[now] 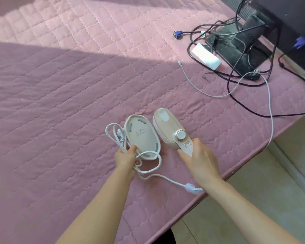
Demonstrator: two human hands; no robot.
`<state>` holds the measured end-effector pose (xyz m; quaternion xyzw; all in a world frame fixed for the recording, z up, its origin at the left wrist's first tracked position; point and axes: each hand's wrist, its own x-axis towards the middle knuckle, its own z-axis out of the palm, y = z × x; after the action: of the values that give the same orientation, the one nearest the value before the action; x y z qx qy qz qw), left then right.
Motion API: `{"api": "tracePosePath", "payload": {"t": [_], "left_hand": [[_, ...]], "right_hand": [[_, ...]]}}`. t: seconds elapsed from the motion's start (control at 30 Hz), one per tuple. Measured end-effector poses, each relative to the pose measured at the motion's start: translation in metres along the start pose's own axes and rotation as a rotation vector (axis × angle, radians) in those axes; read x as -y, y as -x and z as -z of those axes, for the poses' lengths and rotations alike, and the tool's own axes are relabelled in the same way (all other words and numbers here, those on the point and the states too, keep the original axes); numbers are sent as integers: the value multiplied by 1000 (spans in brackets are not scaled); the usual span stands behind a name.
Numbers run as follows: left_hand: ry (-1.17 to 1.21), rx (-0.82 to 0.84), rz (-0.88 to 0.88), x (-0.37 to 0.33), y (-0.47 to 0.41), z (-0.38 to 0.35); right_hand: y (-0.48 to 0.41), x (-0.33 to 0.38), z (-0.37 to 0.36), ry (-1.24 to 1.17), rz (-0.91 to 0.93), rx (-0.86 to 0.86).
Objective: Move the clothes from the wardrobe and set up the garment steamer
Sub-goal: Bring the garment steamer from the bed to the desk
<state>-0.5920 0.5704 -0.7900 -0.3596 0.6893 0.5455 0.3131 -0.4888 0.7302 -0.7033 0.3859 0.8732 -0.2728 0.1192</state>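
Note:
The cream garment steamer [167, 129] with a round silver dial lies on the pink quilted bed [60, 103], near its right edge. My right hand [199, 161] grips the steamer's pointed handle end. To its left sits the steamer's oval base [142, 136], shown with its underside towards me. My left hand [126, 159] holds the lower edge of the base together with loops of the white power cord [113, 136]. The cord trails right across the bed to a strap [190, 188] under my right wrist. No clothes are in view.
At the back right, a black monitor stand [236, 48] sits among tangled black cables [253, 95], with a white box [206, 56], a blue VGA plug [177, 34] and a grey cable [201, 88]. Pale floor [253, 199] lies beyond the bed's right edge.

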Motion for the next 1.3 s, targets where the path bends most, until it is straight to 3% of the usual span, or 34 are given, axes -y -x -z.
{"api": "tracePosePath", "payload": {"t": [0.57,0.87,1.3], "left_hand": [[100,-73,-52,-59,126,193],[376,-108,-71,-70,220,292],[657,-502,-137,-7,344,347]], "right_hand": [[124,148,63,71,210,57],[209,222,107,56,384,75],[290,260,134,133,694,216]]}}
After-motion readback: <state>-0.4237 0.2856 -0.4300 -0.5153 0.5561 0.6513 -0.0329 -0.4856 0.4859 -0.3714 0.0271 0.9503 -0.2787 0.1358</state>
